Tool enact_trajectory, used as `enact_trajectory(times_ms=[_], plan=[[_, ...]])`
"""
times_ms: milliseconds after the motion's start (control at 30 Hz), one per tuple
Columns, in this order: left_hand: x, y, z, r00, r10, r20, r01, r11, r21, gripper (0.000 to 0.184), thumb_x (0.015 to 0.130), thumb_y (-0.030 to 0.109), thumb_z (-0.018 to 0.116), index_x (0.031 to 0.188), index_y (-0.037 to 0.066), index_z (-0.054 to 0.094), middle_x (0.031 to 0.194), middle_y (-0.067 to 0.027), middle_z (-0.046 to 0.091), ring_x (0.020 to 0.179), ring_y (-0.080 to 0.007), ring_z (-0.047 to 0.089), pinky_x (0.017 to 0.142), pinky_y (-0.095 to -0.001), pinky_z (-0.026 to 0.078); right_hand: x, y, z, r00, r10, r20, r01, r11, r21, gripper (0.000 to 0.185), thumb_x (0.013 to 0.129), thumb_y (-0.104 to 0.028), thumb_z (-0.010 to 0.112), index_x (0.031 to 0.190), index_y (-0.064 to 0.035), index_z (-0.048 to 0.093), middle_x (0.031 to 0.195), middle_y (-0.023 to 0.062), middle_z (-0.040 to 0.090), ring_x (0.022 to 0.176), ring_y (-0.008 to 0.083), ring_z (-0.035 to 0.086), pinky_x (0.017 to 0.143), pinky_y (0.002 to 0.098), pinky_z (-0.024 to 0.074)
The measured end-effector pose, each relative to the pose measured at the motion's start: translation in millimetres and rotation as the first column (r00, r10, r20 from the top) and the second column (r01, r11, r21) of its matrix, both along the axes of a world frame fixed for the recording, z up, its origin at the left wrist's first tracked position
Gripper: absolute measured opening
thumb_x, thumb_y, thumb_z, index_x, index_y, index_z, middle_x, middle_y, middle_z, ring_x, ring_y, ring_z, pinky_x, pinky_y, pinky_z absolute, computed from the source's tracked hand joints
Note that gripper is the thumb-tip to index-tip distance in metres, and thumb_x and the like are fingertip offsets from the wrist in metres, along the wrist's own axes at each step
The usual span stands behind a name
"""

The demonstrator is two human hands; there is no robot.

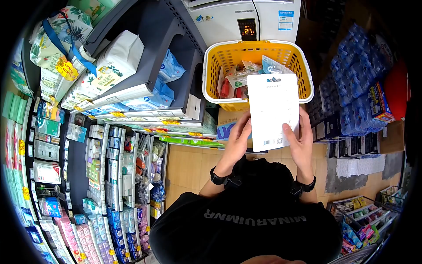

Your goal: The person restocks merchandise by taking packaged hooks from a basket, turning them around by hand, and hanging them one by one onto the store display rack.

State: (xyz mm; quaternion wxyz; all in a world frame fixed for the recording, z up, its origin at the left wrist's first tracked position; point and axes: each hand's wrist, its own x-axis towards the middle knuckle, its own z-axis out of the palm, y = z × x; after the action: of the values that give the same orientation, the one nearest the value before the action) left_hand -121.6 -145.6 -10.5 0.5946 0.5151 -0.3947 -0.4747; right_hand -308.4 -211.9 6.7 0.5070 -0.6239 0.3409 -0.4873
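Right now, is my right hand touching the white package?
Touching. The head view shows the thumb of your right hand lying on the face of the white package, toward its lower right.

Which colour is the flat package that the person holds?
The flat package is mostly white on its visible side, with small dark print; head view.

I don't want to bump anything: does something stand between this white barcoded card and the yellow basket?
Nothing visible stands between them: the left hand and right hand hold the white barcoded card by its lower sides, and its top overlaps the yellow basket in view. Packets lie inside.
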Motion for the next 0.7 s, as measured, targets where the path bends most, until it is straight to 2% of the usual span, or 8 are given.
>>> enact_trajectory(times_ms=[233, 300, 367, 467, 533, 600, 667, 700], plan=[[1, 2, -24, 0.956, -0.229, -0.182, 0.237, 0.971, 0.022, 0.069, 0.110, 0.049, 0.033, 0.158, 0.000, 0.028, 0.155, -0.0157, 0.043, 0.138, -0.0249, 0.048, 0.114, -0.0361, 0.040, 10, 2, -4, 0.996, 0.074, 0.042, -0.074, 0.997, 0.014, 0.071, 0.095, -0.011, 0.070, 0.154, 0.0039, 0.033, 0.140, 0.0199, 0.056, 0.130, 0.0248, 0.054, 0.109, 0.0400, 0.0424], [-1, 1, -28, 0.894, -0.301, -0.332, 0.327, 0.945, 0.023, 0.069, 0.111, 0.050, 0.029, 0.160, 0.001, 0.023, 0.158, -0.0158, 0.038, 0.143, -0.0261, 0.043, 0.117, -0.0395, 0.040, 10, 2, -5, 0.994, 0.082, 0.065, -0.084, 0.996, 0.026, 0.074, 0.095, -0.011, 0.071, 0.156, 0.0040, 0.031, 0.141, 0.0204, 0.055, 0.131, 0.0255, 0.053, 0.110, 0.0404, 0.0418], [-5, 1, -30, 0.878, -0.340, -0.336, 0.352, 0.936, -0.028, 0.070, 0.111, 0.051, 0.027, 0.160, 0.001, 0.022, 0.158, -0.0154, 0.038, 0.143, -0.0260, 0.043, 0.118, -0.0406, 0.039, 7, 2, -6, 0.990, 0.104, -0.093, -0.102, 0.994, 0.031, 0.077, 0.093, -0.011, 0.072, 0.156, 0.0049, 0.031, 0.145, 0.0218, 0.053, 0.133, 0.0271, 0.053, 0.113, 0.0403, 0.0399], [-8, 2, -35, 0.854, -0.384, -0.350, 0.373, 0.922, -0.102, 0.070, 0.111, 0.052, 0.024, 0.160, 0.002, 0.023, 0.158, -0.0152, 0.038, 0.143, -0.0258, 0.043, 0.118, -0.0415, 0.039, 7, 4, -8, 0.984, 0.069, -0.167, -0.078, 0.996, -0.047, 0.076, 0.091, -0.011, 0.073, 0.155, 0.0056, 0.035, 0.149, 0.0228, 0.050, 0.134, 0.0294, 0.052, 0.113, 0.0403, 0.0394], [-5, 1, -34, 0.882, -0.409, -0.233, 0.413, 0.910, -0.033, 0.071, 0.111, 0.052, 0.025, 0.160, 0.000, 0.022, 0.158, -0.0149, 0.038, 0.144, -0.0257, 0.042, 0.118, -0.0411, 0.037, 5, 4, -1, 0.978, 0.054, -0.199, -0.081, 0.989, -0.127, 0.069, 0.090, -0.011, 0.073, 0.150, 0.0052, 0.043, 0.152, 0.0234, 0.048, 0.135, 0.0307, 0.052, 0.114, 0.0407, 0.0392], [-3, -1, -50, 0.873, -0.420, -0.249, 0.426, 0.904, -0.034, 0.075, 0.110, 0.055, 0.031, 0.160, 0.000, 0.022, 0.158, -0.0169, 0.038, 0.144, -0.0268, 0.041, 0.117, -0.0397, 0.037, 2, 7, 6, 0.963, 0.065, -0.262, -0.121, 0.971, -0.205, 0.063, 0.090, -0.010, 0.072, 0.147, 0.0043, 0.049, 0.153, 0.0234, 0.048, 0.136, 0.0318, 0.051, 0.112, 0.0408, 0.0414], [-3, -3, -70, 0.944, -0.329, -0.010, 0.329, 0.944, 0.005, 0.081, 0.106, 0.060, 0.039, 0.159, 0.000, 0.025, 0.154, -0.0202, 0.040, 0.142, -0.0271, 0.042, 0.115, -0.0394, 0.038, 3, 12, 10, 0.983, 0.109, -0.144, -0.134, 0.975, -0.178, 0.054, 0.090, -0.008, 0.071, 0.141, 0.0028, 0.055, 0.147, 0.0217, 0.053, 0.130, 0.0299, 0.056, 0.105, 0.0385, 0.0461], [-7, -2, -58, 0.952, -0.298, -0.065, 0.299, 0.954, 0.002, 0.087, 0.102, 0.059, 0.053, 0.156, -0.003, 0.026, 0.149, -0.0233, 0.043, 0.138, -0.0272, 0.045, 0.110, -0.0399, 0.042, 1, 14, 10, 0.980, 0.184, -0.072, -0.192, 0.973, -0.125, 0.052, 0.090, -0.007, 0.072, 0.139, 0.0022, 0.056, 0.143, 0.0203, 0.055, 0.125, 0.0275, 0.058, 0.100, 0.0367, 0.0482]])
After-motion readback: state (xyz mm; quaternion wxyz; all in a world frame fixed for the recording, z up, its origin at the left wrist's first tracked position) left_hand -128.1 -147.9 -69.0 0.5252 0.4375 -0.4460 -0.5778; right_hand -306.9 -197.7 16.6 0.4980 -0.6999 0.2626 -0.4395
